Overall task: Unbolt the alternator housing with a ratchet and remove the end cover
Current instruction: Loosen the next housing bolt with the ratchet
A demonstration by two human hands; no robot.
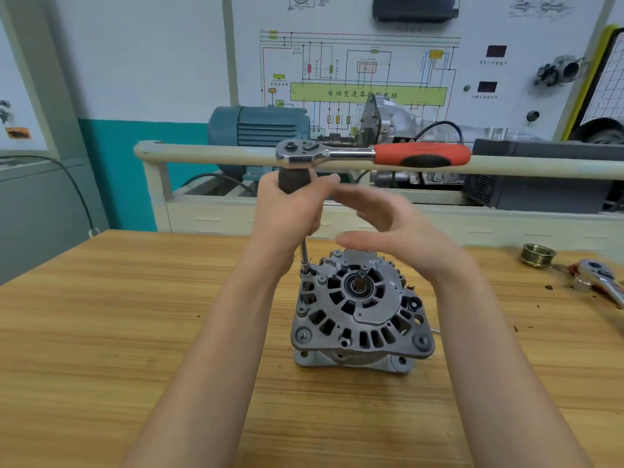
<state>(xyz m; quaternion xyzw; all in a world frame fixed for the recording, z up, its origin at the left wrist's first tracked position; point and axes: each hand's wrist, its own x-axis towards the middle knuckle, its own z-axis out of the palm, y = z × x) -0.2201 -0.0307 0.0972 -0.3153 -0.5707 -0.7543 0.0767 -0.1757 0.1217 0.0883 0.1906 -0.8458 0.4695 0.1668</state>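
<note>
On the wooden worktop [101, 332], an alternator [361, 312] is stood on end with its vented end cover [358, 298] uppermost. A long extension bar [305, 255] is seated on a housing bolt [306, 273] at the cover's far-left edge, and its dark handle [295, 180] is held in the curled grip of the left hand [290, 214]. A red-handled ratchet [371, 155] is mounted on top, its handle pointing right. The right hand [388, 231] is held open just below that handle, gripping nothing. The unbolting step is judged to be in hand; next, the ratchet handle must be taken and swung. A brass pulley [537, 255] and a second ratchet [601, 282] are seen at the worktop's right edge. Behind, a blue electric motor [260, 126] and a wiring-diagram board [358, 79] are seen.
</note>
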